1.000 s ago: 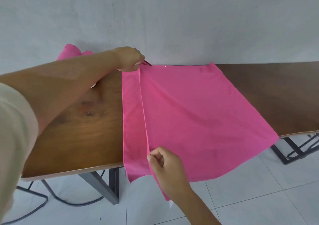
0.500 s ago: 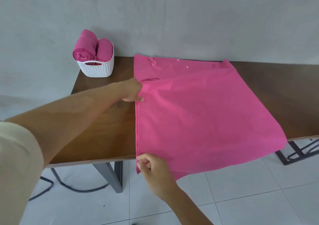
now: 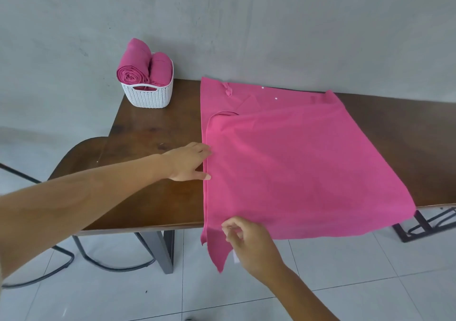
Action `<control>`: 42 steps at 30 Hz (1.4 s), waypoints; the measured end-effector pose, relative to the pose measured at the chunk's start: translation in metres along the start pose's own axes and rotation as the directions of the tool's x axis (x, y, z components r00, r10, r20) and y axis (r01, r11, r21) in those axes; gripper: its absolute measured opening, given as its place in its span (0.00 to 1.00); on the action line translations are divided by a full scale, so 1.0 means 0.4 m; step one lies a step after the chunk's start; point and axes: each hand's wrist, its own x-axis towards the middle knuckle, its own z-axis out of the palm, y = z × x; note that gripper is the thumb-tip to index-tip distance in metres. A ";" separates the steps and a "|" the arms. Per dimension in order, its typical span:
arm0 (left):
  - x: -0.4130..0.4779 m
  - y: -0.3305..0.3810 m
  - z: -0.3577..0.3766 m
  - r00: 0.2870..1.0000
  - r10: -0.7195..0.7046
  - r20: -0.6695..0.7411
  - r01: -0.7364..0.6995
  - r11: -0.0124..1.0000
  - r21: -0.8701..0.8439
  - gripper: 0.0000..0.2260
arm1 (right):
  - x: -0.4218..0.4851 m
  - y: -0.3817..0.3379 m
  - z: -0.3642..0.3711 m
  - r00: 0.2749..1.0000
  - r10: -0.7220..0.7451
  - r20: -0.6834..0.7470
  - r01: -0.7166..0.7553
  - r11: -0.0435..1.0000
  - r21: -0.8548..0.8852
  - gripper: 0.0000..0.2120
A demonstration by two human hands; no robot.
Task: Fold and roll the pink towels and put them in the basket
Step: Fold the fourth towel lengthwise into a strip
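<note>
The left hand (image 3: 190,160) is sliding back from the far edge of the brown wooden table (image 3: 153,133) along the folded left side of the pink cloth towel (image 3: 308,168), its fingers flattening. The right hand (image 3: 249,244) is drifting rightward at the near edge, grip blurred.

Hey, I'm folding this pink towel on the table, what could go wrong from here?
1. The pink towel hangs off the table at its near end; if the right hand drops its pinch, it may slide down.
2. The top layer lies short of the far edge and skewed, so the roll may come out uneven.
3. The basket already holds two rolled towels; a third may fit tightly.
</note>
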 end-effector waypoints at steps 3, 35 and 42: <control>0.006 0.009 0.010 0.999 0.002 -0.033 -0.002 1.000 -0.004 0.37 | 0.004 0.014 -0.028 1.000 0.003 -0.019 -0.002 1.000 0.017 0.08; 0.552 0.169 -0.108 0.909 -0.336 -0.248 0.348 0.937 0.007 0.27 | 0.584 0.315 -0.625 0.975 -0.218 -0.048 0.210 0.969 -0.132 0.10; 0.524 0.204 -0.028 0.917 -0.289 -0.274 0.286 0.957 -0.053 0.28 | 0.792 0.350 -0.705 0.932 -0.360 -0.027 0.328 0.875 -0.356 0.12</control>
